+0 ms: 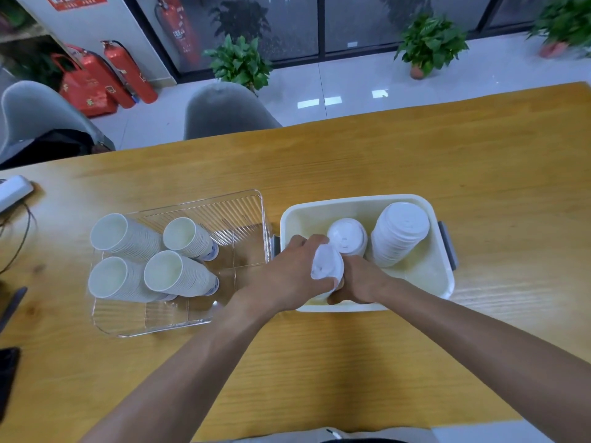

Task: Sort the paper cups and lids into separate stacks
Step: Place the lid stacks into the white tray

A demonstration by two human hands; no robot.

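Lids and cups are what we sort, and right now one lid (327, 263) is between our two hands, low at the near left corner of the white bin (367, 203). Our left hand (287, 276) curls around the lid from the left side. The lid is tipped up, so its flat face looks up at us. Our right hand (358, 281) sits just beside it on the right, curled around something under the lid. We think it is a cup, but our hands hide it.

The tall lid stack (401, 233) stands at the far right of the bin, closer to our right hand. A smaller lid pile (347, 236) is just past our hands. The cup stacks (150, 257) lie on their sides in the clear tray (243, 199), to the left, closer to our left hand.
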